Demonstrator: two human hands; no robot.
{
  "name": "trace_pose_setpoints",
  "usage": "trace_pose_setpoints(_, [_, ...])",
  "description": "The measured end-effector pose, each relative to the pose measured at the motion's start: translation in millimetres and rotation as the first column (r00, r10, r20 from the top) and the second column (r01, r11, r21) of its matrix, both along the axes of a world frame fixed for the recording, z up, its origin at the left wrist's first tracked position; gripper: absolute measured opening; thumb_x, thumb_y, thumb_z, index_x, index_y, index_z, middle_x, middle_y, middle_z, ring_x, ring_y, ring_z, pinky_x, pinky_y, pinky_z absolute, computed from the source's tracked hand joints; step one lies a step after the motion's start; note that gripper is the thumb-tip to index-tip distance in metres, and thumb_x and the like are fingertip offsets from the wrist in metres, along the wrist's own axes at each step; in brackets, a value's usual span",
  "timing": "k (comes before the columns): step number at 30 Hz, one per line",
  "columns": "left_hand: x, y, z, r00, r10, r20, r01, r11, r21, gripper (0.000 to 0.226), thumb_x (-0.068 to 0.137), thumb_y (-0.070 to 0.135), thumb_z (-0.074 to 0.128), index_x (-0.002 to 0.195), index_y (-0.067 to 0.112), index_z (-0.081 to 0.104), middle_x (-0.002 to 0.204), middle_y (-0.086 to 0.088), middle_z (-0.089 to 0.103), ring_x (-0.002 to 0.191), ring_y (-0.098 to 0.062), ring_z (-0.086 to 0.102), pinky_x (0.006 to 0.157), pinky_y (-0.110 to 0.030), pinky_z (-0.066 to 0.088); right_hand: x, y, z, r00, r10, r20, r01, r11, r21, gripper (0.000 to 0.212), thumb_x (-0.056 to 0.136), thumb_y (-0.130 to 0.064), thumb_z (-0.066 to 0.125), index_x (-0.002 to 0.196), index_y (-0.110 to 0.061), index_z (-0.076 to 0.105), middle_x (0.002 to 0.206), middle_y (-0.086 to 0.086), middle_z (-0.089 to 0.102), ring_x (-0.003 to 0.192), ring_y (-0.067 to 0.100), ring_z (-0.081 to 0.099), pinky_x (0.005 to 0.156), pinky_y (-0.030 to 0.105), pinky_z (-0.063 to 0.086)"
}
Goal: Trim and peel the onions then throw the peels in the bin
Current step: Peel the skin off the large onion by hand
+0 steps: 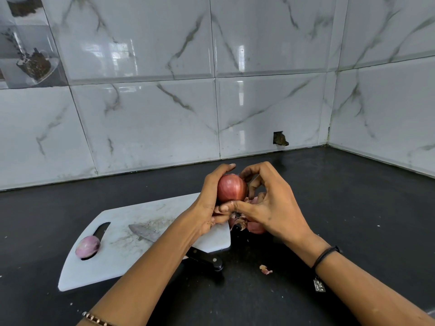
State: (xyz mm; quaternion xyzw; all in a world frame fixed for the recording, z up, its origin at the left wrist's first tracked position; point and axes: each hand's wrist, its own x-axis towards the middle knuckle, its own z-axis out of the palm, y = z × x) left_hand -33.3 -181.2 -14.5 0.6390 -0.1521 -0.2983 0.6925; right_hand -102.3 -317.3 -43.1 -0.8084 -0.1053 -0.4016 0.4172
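Red-skinned and glossy, the red onion [231, 188] sits in the air above the board's 2 o'clock corner, gripped from its 9 o'clock side by the left hand [208, 204], whose fingers wrap behind it. The right hand [270, 205] closes on it from 3 o'clock, thumb laid under the bulb and curled index finger arched over its top. Below that hand, at the onion's 5 o'clock, a heap of peels [244, 224] lies on the black countertop [353, 208]. One peel scrap [265, 269] lies apart, further toward 6 o'clock. On the white cutting board [122, 262] a peeled onion [87, 247] rests at 8 o'clock over the handle slot. A knife [146, 231] lies across the board, its black handle overhanging the edge at 4 o'clock.
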Motion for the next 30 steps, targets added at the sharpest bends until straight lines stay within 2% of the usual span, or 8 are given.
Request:
trace_pose_setpoints(3, [-2,1,2,1.000,0.013,-0.002,-0.013,1.000,0.013,0.068,0.088,0.065,0.054,0.069,0.000,0.060,0.046,-0.008,0.054,0.026,-0.008,0.022,0.031,-0.014,0.016,1,1,0,1.000,0.004,-0.001,-0.004,1.000,-0.005,0.066,0.057,-0.044,0.098,0.109,-0.023,0.061,0.106,-0.014,0.056,0.084,0.017,0.059,0.067,0.031,0.054])
trace_pose_setpoints(9, [8,3,1,1.000,-0.010,0.009,0.010,0.997,0.080,0.076,0.083,0.074,0.052,0.059,0.003,0.064,0.042,-0.004,0.037,0.027,-0.009,0.020,0.034,-0.015,0.013,0,1,-1,1.000,0.014,-0.006,-0.015,1.000,-0.028,0.065,0.062,-0.049,0.094,0.112,-0.024,0.062,0.109,-0.017,0.057,0.092,0.016,0.061,0.070,0.039,0.058])
trace_pose_setpoints(11, [10,2,-2,1.000,-0.018,0.018,0.016,0.996,0.087,0.075,0.083,0.074,0.052,0.064,0.003,0.066,0.043,-0.002,0.035,0.029,-0.009,0.021,0.035,-0.016,0.012,0,1,-1,1.000,0.004,-0.004,-0.004,1.000,-0.026,0.058,0.066,-0.050,0.092,0.110,-0.026,0.062,0.109,-0.016,0.059,0.091,0.016,0.063,0.071,0.039,0.057])
trace_pose_setpoints(13, [9,0,-3,0.999,-0.017,0.044,0.014,0.997,0.072,0.070,0.084,0.072,0.053,0.066,0.006,0.067,0.051,-0.005,0.043,0.031,-0.010,0.025,0.035,-0.016,0.014,0,1,-1,1.000,0.003,-0.001,-0.003,1.000,-0.006,0.052,0.071,-0.051,0.089,0.110,-0.027,0.064,0.109,-0.015,0.062,0.091,0.016,0.064,0.070,0.035,0.056])
trace_pose_setpoints(16, [8,-1,-5,0.997,0.008,0.071,-0.011,0.999,0.034,0.066,0.086,0.068,0.054,0.066,0.006,0.069,0.063,-0.012,0.060,0.031,-0.011,0.031,0.033,-0.015,0.016,-1,1,-1,1.000,-0.005,0.031,0.006,0.999,-0.037,0.047,0.074,-0.048,0.087,0.113,-0.027,0.069,0.108,-0.015,0.064,0.090,0.014,0.064,0.071,0.020,0.049])
trace_pose_setpoints(18, [7,-1,-5,0.997,0.013,0.076,-0.015,1.000,0.019,0.065,0.086,0.067,0.056,0.069,0.006,0.070,0.071,-0.014,0.062,0.031,-0.011,0.031,0.032,-0.015,0.016,-1,1,-1,0.998,-0.027,0.058,0.031,0.997,-0.071,0.042,0.076,-0.044,0.087,0.110,-0.025,0.073,0.102,-0.013,0.064,0.087,0.013,0.064,0.070,0.016,0.046])
trace_pose_setpoints(23, [4,-5,-9,0.993,0.041,0.113,-0.044,0.999,0.026,0.060,0.090,0.062,0.055,0.052,0.016,0.065,0.046,0.000,0.048,0.031,-0.009,0.026,0.032,-0.015,0.013,-1,0,-3,0.995,-0.063,0.072,0.070,0.992,-0.103,0.033,0.078,-0.034,0.088,0.105,-0.019,0.076,0.091,-0.010,0.063,0.081,0.012,0.063,0.070,0.020,0.049])
trace_pose_setpoints(30, [6,-5,-11,0.988,0.067,0.139,-0.078,0.994,0.073,0.054,0.087,0.064,0.057,0.071,0.013,0.062,0.049,-0.001,0.040,0.033,-0.010,0.027,0.034,-0.014,0.014,1,1,-6,0.994,-0.093,0.065,0.102,0.984,-0.145,0.027,0.081,-0.027,0.086,0.103,-0.016,0.075,0.090,-0.012,0.062,0.079,0.008,0.062,0.071,0.017,0.050])
